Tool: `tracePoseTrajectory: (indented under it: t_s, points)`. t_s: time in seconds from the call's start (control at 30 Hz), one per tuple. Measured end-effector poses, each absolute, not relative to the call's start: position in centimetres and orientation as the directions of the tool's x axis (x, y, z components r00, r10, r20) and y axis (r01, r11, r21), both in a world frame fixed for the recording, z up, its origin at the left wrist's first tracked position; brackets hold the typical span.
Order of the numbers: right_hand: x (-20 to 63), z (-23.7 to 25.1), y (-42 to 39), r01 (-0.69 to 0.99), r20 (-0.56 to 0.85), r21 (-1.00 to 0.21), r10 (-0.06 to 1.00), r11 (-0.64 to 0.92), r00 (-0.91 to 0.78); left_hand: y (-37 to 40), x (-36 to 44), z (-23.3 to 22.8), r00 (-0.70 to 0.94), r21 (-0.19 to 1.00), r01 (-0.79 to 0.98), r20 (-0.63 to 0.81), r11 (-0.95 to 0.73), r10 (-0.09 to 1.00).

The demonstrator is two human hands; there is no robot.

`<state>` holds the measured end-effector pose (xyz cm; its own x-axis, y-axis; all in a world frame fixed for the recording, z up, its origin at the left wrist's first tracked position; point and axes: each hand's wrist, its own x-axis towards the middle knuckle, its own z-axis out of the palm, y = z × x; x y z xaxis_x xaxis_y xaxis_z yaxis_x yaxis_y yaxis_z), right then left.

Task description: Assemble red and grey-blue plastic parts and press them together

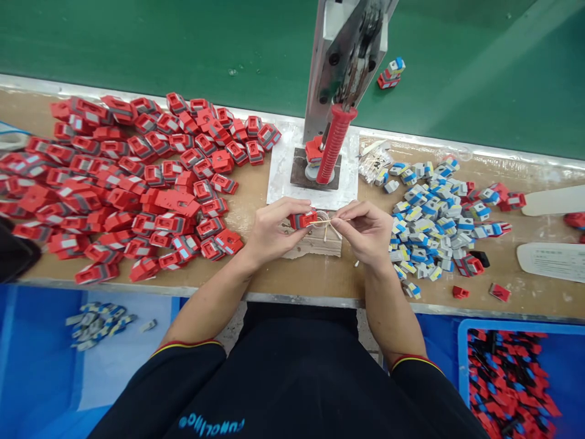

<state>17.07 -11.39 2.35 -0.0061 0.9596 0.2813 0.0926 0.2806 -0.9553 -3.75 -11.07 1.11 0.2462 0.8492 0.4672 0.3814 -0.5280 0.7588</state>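
Half-hidden red part (303,218) between fingers (292,210)

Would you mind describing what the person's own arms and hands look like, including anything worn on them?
Both hands, the left hand and the right hand, are bare: no gloves, rings or watch show. The forearms are bare too. Short black sleeves, the left sleeve and the right sleeve, end in a thin red and yellow edge. The black shirt carries light blue lettering low on its front.
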Motion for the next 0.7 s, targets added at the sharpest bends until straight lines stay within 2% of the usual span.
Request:
tracePoseTrajectory:
  t_s: [0.23,0.6,0.7]
  points:
    - [17.6,2.3,-11.3,0.16,0.312,-0.938,0.95,0.307,0.007,-11.0,-3.7,1.3,0.237,0.73,0.369,0.526,-0.576,0.817]
    - [18.7,2.4,-11.1,0.193,0.362,-0.917,0.931,0.348,0.043,-10.9,-4.0,1.3,0.238,0.718,0.408,0.513,-0.564,0.825]
    - [19.6,2.4,-10.8,0.313,0.345,-0.885,0.937,0.345,-0.058,-10.9,-4.1,1.3,0.225,0.719,0.409,0.517,-0.562,0.826]
